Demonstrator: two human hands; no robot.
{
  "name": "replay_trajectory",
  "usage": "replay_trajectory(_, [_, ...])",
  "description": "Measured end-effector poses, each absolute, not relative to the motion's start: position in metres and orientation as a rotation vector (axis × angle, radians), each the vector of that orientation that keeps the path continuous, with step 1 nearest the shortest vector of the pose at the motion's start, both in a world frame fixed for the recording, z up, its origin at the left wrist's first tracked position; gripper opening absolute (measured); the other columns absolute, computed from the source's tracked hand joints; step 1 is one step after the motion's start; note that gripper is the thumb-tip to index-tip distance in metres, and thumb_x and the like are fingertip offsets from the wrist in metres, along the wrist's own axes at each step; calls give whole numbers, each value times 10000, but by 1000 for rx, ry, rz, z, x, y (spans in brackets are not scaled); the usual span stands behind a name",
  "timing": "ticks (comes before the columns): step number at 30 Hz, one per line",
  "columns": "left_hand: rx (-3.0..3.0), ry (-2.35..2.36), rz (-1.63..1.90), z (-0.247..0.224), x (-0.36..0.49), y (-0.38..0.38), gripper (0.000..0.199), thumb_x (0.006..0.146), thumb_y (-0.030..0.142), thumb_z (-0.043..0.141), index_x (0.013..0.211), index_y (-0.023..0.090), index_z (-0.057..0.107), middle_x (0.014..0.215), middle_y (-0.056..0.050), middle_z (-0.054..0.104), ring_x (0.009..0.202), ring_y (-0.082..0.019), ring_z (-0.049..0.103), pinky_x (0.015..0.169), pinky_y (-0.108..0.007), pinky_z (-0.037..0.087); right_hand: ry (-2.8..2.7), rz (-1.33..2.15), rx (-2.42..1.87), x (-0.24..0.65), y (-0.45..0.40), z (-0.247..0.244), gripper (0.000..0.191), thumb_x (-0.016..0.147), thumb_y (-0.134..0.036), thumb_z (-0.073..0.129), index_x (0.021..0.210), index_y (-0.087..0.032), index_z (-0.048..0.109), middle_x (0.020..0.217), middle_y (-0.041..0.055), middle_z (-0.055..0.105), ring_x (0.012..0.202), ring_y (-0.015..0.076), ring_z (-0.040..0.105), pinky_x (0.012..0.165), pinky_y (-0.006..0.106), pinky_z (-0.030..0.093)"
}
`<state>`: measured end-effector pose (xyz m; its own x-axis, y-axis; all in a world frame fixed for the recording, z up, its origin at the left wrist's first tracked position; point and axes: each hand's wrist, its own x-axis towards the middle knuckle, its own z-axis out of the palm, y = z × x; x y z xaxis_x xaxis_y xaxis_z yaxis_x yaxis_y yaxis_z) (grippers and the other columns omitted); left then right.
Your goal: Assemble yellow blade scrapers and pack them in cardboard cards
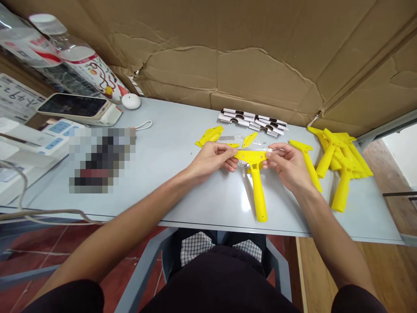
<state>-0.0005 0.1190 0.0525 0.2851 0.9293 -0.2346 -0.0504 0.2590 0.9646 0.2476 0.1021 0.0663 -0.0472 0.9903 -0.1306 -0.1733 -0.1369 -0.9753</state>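
Yellow T-shaped plastic handle piece (259,193) held at both ends of its crosspiece, over the pale grey tabletop (163,126).
The crosspiece lay directly between the fingers, roughly left to right; the long grip ran from its middle toward the person's body, its lower end slanting slightly right. Neither hand was nearer, both being in contact. The left hand (210,161) pinched the left end between thumb and forefinger; the right hand (289,167) grasped the right end, thumb on the near face, fingers behind. Both grips were closed to the part's thickness. A thin, pale strip (256,150) showed along the far edge; its seating could not be determined.
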Motion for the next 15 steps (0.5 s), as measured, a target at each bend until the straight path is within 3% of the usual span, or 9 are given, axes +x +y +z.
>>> replay_trajectory(15, [980, 1114, 815, 63, 3, 113, 157, 997, 277, 745, 930, 143, 791, 801, -104, 823, 673, -174, 790, 727, -307, 676, -1041, 1397, -1158, 249, 103, 63, 419, 642, -344, 1024, 951, -224, 767, 720, -16, 742, 637, 175, 747, 653, 315, 642])
